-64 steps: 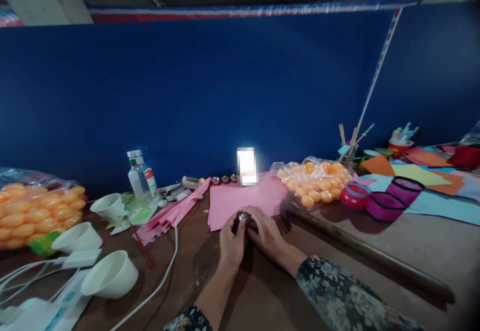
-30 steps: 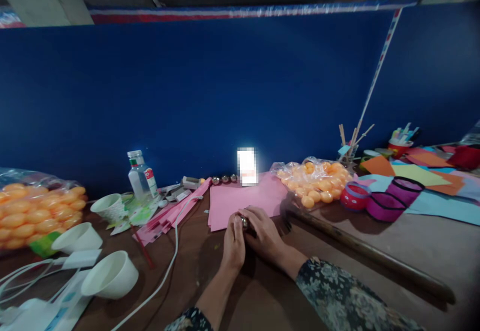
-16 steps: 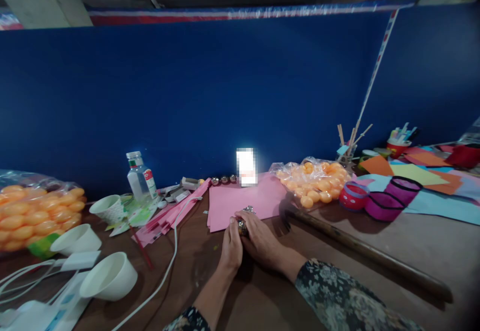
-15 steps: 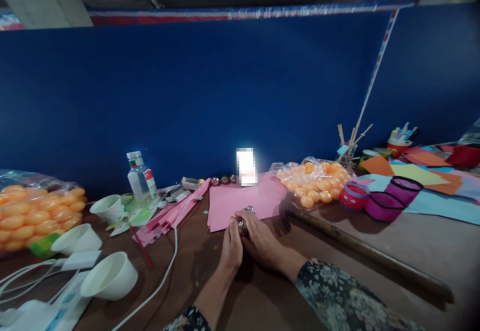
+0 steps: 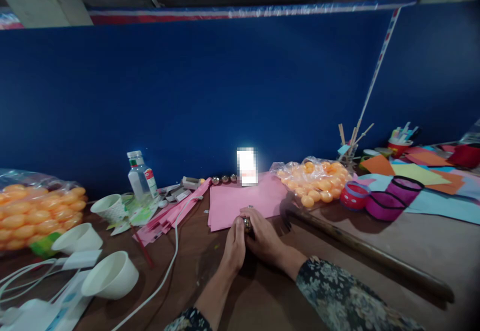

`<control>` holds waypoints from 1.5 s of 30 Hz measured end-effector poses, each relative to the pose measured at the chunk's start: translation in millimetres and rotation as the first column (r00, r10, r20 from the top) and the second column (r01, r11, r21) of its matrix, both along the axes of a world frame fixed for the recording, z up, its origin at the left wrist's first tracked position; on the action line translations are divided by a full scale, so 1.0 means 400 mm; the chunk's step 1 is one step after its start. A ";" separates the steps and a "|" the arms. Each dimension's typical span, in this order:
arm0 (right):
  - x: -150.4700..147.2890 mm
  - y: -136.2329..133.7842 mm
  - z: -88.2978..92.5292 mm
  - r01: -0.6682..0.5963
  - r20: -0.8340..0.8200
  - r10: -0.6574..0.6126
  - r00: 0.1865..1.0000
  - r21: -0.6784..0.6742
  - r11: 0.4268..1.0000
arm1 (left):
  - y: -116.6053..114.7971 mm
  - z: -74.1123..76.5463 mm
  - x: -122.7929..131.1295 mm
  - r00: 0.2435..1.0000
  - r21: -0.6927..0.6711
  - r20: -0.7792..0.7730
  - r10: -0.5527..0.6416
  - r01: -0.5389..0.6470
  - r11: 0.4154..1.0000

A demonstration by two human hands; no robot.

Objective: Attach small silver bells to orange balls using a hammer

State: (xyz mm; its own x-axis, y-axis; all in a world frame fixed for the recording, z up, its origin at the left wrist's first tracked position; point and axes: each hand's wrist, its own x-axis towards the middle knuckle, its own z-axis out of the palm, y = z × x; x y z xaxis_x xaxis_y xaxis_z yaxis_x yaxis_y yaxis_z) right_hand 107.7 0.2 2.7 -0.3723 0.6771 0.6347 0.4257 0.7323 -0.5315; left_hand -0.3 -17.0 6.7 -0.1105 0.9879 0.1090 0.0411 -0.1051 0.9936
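My left hand [image 5: 234, 248] and my right hand [image 5: 265, 238] are cupped together in front of me over the brown table [image 5: 180, 291]. Between the palms and fingers sits a shiny metallic ball [image 5: 247, 225], its sides mostly covered. Just beyond the fingertips lie pink paper sheets [image 5: 232, 203]. Three similar metallic balls [image 5: 224, 179] stand in a row behind the paper, beside a bright blurred-out patch. A small silvery bit at my right fingertips is too small to name.
A long wooden-handled tool [image 5: 367, 248] lies right of my hands. Bags of orange balls [image 5: 315, 178] stand right and left. White cups [image 5: 110, 275], a white cable [image 5: 168, 266] and a bottle [image 5: 142, 178] are left. Purple cuffs [image 5: 386, 206] and coloured paper lie right.
Both hands have shifted slightly to the right with the metallic ball between them. The silvery bit by the right fingertips is now more covered.
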 end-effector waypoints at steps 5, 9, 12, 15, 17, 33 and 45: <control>0.000 -0.004 0.012 0.037 -0.082 -0.039 0.996 -0.025 0.999 | -0.003 -0.001 0.002 0.999 0.042 0.037 0.008 -0.009 0.999; 0.006 -0.004 0.016 0.103 -0.178 -0.124 0.976 -0.127 0.987 | 0.001 -0.004 0.003 0.987 0.019 0.155 0.032 -0.035 0.999; 0.014 0.001 0.012 0.113 -0.261 -0.157 0.952 -0.176 0.978 | 0.002 -0.002 0.006 0.979 -0.021 0.202 0.023 -0.019 1.000; 0.018 0.006 0.012 0.123 -0.292 -0.176 0.940 -0.190 0.974 | 0.001 0.000 0.010 0.977 -0.011 0.213 0.009 -0.007 1.000; 0.019 0.007 0.016 0.149 -0.267 -0.203 0.942 -0.207 0.967 | 0.000 0.001 0.011 0.976 -0.005 0.216 0.006 -0.005 1.000; 0.006 0.002 0.021 0.093 -0.264 -0.186 0.946 -0.330 0.939 | 0.004 -0.005 0.003 0.995 0.039 0.097 0.007 -0.011 0.999; 0.010 -0.005 0.023 0.141 -0.260 -0.181 0.949 -0.165 0.976 | -0.002 0.005 0.005 0.993 0.040 0.117 0.019 -0.023 0.999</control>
State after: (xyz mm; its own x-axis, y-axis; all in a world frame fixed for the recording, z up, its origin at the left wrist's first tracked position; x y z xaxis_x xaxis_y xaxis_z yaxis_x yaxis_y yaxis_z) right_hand 111.6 -1.9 11.8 -0.0779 0.8045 0.5888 0.3562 0.5741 -0.7373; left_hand 1.8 -17.6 8.6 -0.1455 0.9801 0.1348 -0.0717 -0.1463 0.9866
